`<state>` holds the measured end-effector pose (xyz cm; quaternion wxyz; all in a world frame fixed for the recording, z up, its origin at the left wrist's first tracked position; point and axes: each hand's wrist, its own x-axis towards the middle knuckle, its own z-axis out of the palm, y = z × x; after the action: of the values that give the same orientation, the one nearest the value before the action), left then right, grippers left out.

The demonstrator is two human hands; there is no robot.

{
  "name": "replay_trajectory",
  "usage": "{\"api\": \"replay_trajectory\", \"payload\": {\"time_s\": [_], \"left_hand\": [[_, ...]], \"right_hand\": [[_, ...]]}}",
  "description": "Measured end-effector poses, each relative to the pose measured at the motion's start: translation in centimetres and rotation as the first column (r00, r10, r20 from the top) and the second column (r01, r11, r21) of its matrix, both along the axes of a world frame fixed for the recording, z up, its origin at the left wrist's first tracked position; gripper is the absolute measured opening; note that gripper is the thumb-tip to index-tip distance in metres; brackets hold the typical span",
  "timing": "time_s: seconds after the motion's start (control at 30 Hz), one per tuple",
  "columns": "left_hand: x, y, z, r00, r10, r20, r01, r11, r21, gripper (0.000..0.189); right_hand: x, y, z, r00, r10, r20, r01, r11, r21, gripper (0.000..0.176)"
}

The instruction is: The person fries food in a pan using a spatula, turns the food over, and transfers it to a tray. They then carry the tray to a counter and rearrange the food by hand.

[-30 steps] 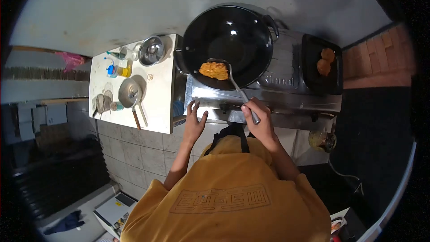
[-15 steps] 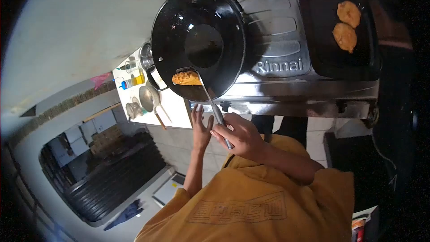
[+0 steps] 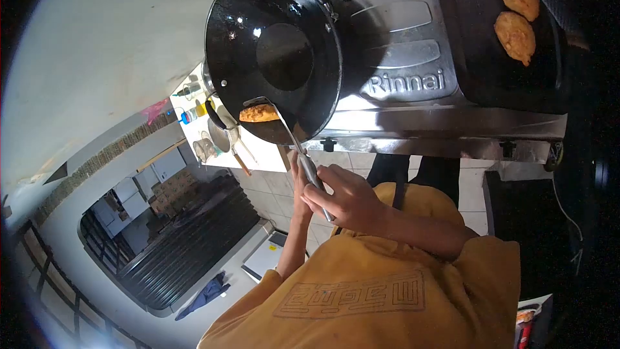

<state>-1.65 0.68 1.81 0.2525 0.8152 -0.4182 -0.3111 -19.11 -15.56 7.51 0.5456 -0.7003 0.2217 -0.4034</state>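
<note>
My right hand (image 3: 349, 200) is wrapped around the handle of a metal spatula (image 3: 309, 168). The spatula's head reaches into a black wok (image 3: 316, 39) and rests against a golden-brown fried fritter (image 3: 258, 113) on the wok's near left wall. My left hand (image 3: 299, 178) is just left of the spatula handle, below the wok's rim. It appears empty with its fingers stretched upward, though my right hand and the spatula hide part of it.
Two more fritters (image 3: 516, 19) lie on a dark tray (image 3: 478, 71) at the right of the Rinnai stove (image 3: 413, 113). Left of the wok, a white table (image 3: 265, 157) bears a small pan (image 3: 219, 134) and bottles. A tiled floor (image 3: 265, 184) shows below.
The view has shifted, with the wok and table appearing higher and the tray further right. My left hand has come closer to my right hand. The spatula still touches the fritter.
</note>
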Motion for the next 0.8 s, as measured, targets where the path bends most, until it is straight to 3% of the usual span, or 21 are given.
{"api": "replay_trajectory", "payload": {"time_s": [0.07,0.13,0.17,0.27,0.33,0.37,0.4,0.47,0.5,0.6,0.73,0.8], "left_hand": [[0.1,0.5,0.0,1.000,0.002,-0.016,-0.002,1.000,-0.005,0.042],[0.9,1.2,-0.5,0.944,-0.268,0.193,0.206,0.935,0.288,0.041],[0.7,1.0,-0.2,0.944,-0.266,0.194,0.205,0.936,0.287,0.041],[-0.1,0.3,-0.3,0.981,-0.146,0.125,0.122,0.976,0.181,0.041],[-0.3,0.4,-1.4,0.999,0.044,-0.032,-0.045,0.998,-0.047,0.040],[0.2,0.2,-1.2,0.985,-0.148,0.093,0.146,0.989,0.028,0.050],[0.0,0.1,-1.1,0.990,0.082,-0.112,-0.081,0.997,0.008,0.061],[0.7,-0.8,-0.9,0.952,-0.212,0.220,0.205,0.977,0.051,0.063],[0.0,-1.5,0.3,0.997,-0.006,0.073,0.004,0.999,0.037,0.062],[0.9,-1.7,1.0,0.993,0.112,0.025,-0.111,0.993,-0.034,0.060],[3.2,-0.5,1.8,0.978,0.199,0.067,-0.188,0.972,-0.142,0.055],[4.2,-0.1,2.1,0.967,0.253,-0.006,-0.250,0.953,-0.173,0.053]], "right_hand": [[-0.1,-0.2,0.0,1.000,0.000,0.010,0.000,1.000,0.008,0.022],[-0.1,-0.2,0.1,1.000,0.005,0.013,-0.005,1.000,0.017,0.023],[0.0,-0.2,0.1,1.000,0.006,0.014,-0.006,1.000,0.015,0.023],[0.2,-0.2,0.3,1.000,-0.002,0.012,0.002,0.999,0.039,0.019],[0.2,-0.8,0.8,1.000,-0.003,0.006,0.003,0.998,0.063,0.015],[0.3,-1.1,1.3,1.000,-0.001,0.016,-0.001,0.994,0.105,0.012],[0.3,-1.3,1.6,1.000,0.005,0.007,-0.005,0.996,0.084,0.012],[0.1,-1.8,2.2,0.996,0.040,-0.075,-0.032,0.994,0.105,0.010],[0.2,-2.4,3.1,0.998,0.031,-0.054,-0.025,0.993,0.118,0.008],[0.1,-2.7,2.6,0.991,0.075,-0.109,-0.074,0.997,0.010,0.010],[0.1,-2.7,3.7,0.989,0.036,-0.142,-0.041,0.999,-0.032,0.006],[0.0,-2.7,4.1,0.979,0.013,-0.205,-0.018,1.000,-0.021,0.010]]}}
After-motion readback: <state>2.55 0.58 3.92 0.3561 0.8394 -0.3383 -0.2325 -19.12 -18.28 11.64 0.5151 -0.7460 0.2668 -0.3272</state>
